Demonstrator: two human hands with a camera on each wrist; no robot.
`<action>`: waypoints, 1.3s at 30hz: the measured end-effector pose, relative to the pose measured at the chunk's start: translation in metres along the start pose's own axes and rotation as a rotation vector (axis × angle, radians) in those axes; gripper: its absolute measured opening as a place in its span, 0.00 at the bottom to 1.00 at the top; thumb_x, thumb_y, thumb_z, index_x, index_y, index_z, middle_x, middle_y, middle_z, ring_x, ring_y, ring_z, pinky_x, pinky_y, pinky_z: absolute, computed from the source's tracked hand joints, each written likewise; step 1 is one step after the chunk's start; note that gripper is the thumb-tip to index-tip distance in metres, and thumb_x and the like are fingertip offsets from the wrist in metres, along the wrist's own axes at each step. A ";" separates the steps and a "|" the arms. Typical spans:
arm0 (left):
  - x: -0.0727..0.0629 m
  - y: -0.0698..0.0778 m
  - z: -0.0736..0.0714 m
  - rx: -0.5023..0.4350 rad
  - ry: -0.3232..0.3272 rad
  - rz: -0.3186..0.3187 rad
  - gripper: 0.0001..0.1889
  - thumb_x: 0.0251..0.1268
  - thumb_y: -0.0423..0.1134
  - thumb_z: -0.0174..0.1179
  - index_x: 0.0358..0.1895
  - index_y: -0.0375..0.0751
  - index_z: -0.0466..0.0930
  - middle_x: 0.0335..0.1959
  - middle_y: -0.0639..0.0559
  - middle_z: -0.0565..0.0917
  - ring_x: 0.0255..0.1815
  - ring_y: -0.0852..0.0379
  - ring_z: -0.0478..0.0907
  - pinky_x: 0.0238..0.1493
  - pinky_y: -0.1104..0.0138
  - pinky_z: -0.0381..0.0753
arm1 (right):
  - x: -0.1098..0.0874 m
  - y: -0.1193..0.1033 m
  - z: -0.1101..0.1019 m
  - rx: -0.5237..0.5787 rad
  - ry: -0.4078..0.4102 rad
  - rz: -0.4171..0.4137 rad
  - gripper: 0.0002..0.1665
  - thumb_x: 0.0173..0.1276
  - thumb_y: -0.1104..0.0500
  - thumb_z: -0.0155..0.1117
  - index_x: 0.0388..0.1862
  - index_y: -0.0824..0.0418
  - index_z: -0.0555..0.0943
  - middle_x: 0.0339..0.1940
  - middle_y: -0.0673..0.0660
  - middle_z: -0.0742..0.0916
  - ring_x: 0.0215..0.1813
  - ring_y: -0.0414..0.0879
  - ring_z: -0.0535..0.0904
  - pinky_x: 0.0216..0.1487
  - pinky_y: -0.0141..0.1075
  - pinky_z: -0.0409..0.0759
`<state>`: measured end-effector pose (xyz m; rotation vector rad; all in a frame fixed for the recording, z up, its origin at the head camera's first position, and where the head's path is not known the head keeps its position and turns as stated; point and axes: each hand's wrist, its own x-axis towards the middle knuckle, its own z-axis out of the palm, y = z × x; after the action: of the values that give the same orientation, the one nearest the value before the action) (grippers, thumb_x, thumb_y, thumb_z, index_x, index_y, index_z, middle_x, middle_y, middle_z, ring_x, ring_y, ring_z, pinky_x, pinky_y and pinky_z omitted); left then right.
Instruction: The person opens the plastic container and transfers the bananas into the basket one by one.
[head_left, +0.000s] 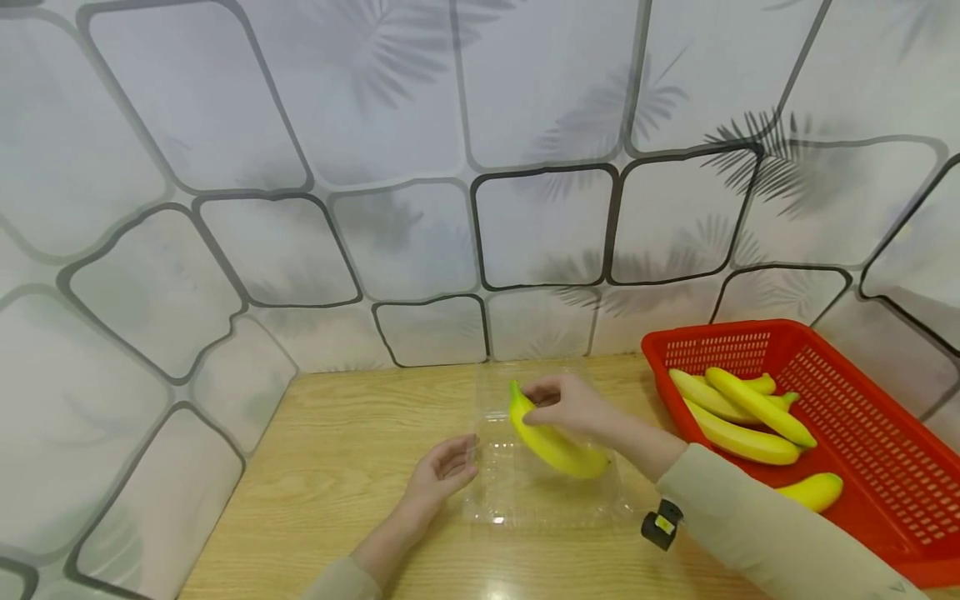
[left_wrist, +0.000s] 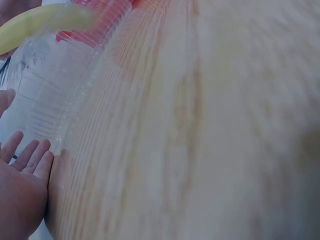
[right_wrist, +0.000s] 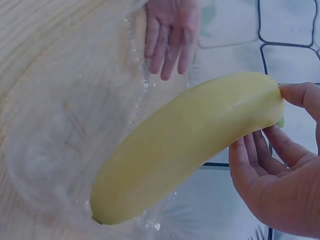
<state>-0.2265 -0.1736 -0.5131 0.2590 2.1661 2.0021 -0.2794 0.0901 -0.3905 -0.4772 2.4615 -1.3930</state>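
Observation:
A yellow banana [head_left: 561, 452] hangs over a clear plastic container [head_left: 501, 496] on the table. My right hand [head_left: 573, 408] pinches it near its stem end, thumb against fingers, as the right wrist view also shows of the banana [right_wrist: 185, 150]. The banana's other end slants down to the right in the head view. At the container's left side is my left hand [head_left: 435, 482], its fingers loosely bent and fingertips right at the clear wall. In the left wrist view the fingers of the left hand [left_wrist: 22, 185] are spread apart beside the container [left_wrist: 47, 100].
On the right stands a red perforated basket [head_left: 873, 396] with several bananas [head_left: 750, 433] in it. The wooden table [head_left: 337, 442] meets a wall [head_left: 420, 242] with a stone-and-leaf pattern behind and at both sides. A small black device [head_left: 662, 525] sits at the right wrist.

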 end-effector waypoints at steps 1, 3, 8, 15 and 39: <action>0.000 0.000 0.000 -0.001 -0.002 0.000 0.30 0.74 0.30 0.63 0.75 0.26 0.67 0.77 0.29 0.71 0.76 0.32 0.70 0.67 0.83 0.75 | 0.000 -0.001 -0.003 0.010 -0.001 -0.013 0.26 0.66 0.65 0.75 0.62 0.73 0.83 0.52 0.66 0.91 0.51 0.50 0.87 0.57 0.41 0.89; 0.000 0.000 0.000 0.002 -0.006 0.003 0.30 0.75 0.30 0.62 0.75 0.26 0.66 0.77 0.30 0.71 0.76 0.32 0.70 0.68 0.83 0.74 | 0.000 -0.005 -0.010 0.023 0.005 -0.021 0.26 0.66 0.66 0.74 0.62 0.74 0.83 0.52 0.67 0.91 0.50 0.50 0.87 0.57 0.40 0.89; 0.002 0.001 0.000 -0.002 -0.010 0.008 0.30 0.74 0.30 0.63 0.75 0.26 0.66 0.77 0.29 0.71 0.76 0.32 0.70 0.67 0.83 0.75 | -0.002 -0.017 -0.026 0.043 0.014 -0.009 0.28 0.67 0.64 0.73 0.65 0.73 0.82 0.54 0.67 0.90 0.50 0.48 0.86 0.54 0.36 0.89; 0.002 0.002 0.001 -0.008 -0.016 0.015 0.30 0.74 0.29 0.63 0.75 0.25 0.66 0.77 0.28 0.71 0.76 0.31 0.70 0.67 0.83 0.74 | -0.006 -0.030 -0.049 0.030 0.013 -0.007 0.29 0.70 0.62 0.71 0.67 0.72 0.80 0.57 0.68 0.90 0.51 0.48 0.86 0.55 0.36 0.88; 0.002 -0.003 0.000 0.015 0.024 0.014 0.28 0.73 0.29 0.63 0.73 0.24 0.69 0.75 0.28 0.73 0.72 0.38 0.75 0.66 0.82 0.77 | -0.029 -0.041 -0.112 -0.011 0.100 -0.002 0.31 0.74 0.59 0.71 0.73 0.68 0.78 0.60 0.62 0.90 0.48 0.36 0.85 0.53 0.28 0.88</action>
<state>-0.2286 -0.1732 -0.5164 0.2547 2.2010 2.0071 -0.2907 0.1683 -0.2967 -0.4216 2.5496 -1.4376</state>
